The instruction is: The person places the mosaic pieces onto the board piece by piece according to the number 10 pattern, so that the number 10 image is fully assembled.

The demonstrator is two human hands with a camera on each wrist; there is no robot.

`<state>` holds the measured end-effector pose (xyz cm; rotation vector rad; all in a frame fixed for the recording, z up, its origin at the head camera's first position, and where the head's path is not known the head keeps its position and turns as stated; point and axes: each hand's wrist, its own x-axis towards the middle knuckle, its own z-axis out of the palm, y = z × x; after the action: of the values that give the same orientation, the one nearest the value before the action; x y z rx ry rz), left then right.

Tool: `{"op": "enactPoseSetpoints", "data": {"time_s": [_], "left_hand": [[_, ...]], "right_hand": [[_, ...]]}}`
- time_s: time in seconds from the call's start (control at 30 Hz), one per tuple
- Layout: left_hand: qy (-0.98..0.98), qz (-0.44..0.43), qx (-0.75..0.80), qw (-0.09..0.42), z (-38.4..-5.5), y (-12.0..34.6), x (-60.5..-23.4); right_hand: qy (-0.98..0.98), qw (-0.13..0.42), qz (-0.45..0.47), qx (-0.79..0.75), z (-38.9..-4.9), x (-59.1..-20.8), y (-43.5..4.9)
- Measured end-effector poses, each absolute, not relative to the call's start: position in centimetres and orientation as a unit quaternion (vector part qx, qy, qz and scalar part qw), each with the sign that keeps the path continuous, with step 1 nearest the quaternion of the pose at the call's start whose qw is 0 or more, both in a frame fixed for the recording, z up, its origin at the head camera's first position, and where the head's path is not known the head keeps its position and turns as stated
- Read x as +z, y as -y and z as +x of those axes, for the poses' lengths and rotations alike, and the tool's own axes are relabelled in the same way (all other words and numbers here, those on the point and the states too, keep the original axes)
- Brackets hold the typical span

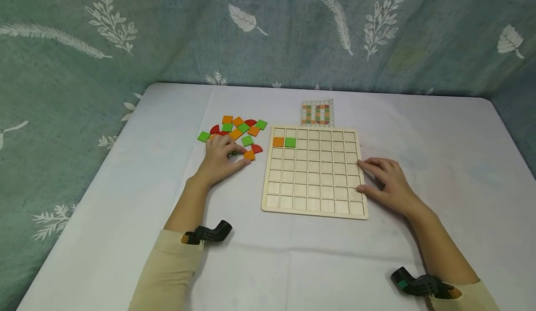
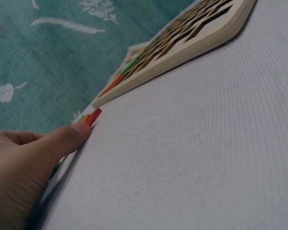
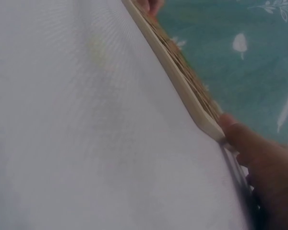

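My left hand [image 1: 219,157] is at the near side of a loose group of tiles and pinches an orange square tile [image 1: 249,155] between thumb and index finger. In the left wrist view the thumb [image 2: 69,140] partly covers that tile. To the right lies a wooden grid board [image 1: 314,166]; an orange tile [image 1: 278,142] and a green tile [image 1: 290,142] sit side by side in its second row. The thumb and index finger of my right hand [image 1: 387,183] rest spread apart on the board's right edge, and its other fingers are partly hidden.
Several green tiles [image 1: 247,140], orange tiles [image 1: 227,119] and red quarter-round tiles [image 1: 257,148] lie left of the board. A pattern card [image 1: 317,113] lies behind it. All stand on a white-covered table [image 1: 251,264], with a leaf-print curtain [image 1: 276,32] behind.
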<state>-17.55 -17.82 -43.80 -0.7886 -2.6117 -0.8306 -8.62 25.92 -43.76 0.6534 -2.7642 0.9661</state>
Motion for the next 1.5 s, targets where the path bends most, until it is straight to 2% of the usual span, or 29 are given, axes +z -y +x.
{"op": "enactPoseSetpoints", "data": {"time_s": [0.43, 0.57, 0.8, 1.03, 1.23, 1.5], "left_hand": [[0.897, -0.284, -0.293, 0.172, -18.7, 17.5, -43.5], [0.893, -0.287, -0.299, 0.177, -18.2, 17.4, -43.8], [0.858, -0.338, -0.319, 0.217, -16.7, 16.3, -44.1], [0.868, -0.337, -0.309, 0.192, -15.8, 14.3, -42.7], [0.886, -0.341, -0.273, 0.158, -16.9, 11.8, -41.9], [0.901, -0.332, -0.251, 0.12, -17.5, 9.9, -42.5]], "right_hand": [[0.923, 0.078, 0.217, 0.308, -9.9, -42.9, -26.2], [0.924, 0.078, 0.213, 0.308, -9.2, -43.3, -26.1], [0.925, 0.083, 0.21, 0.306, -7.4, -44.5, -25.6], [0.926, 0.087, 0.21, 0.301, -6.9, -44.7, -25.4], [0.924, 0.104, 0.21, 0.301, -7.5, -44.3, -25.4], [0.926, 0.102, 0.208, 0.299, -7.5, -44.4, -25.5]]}}
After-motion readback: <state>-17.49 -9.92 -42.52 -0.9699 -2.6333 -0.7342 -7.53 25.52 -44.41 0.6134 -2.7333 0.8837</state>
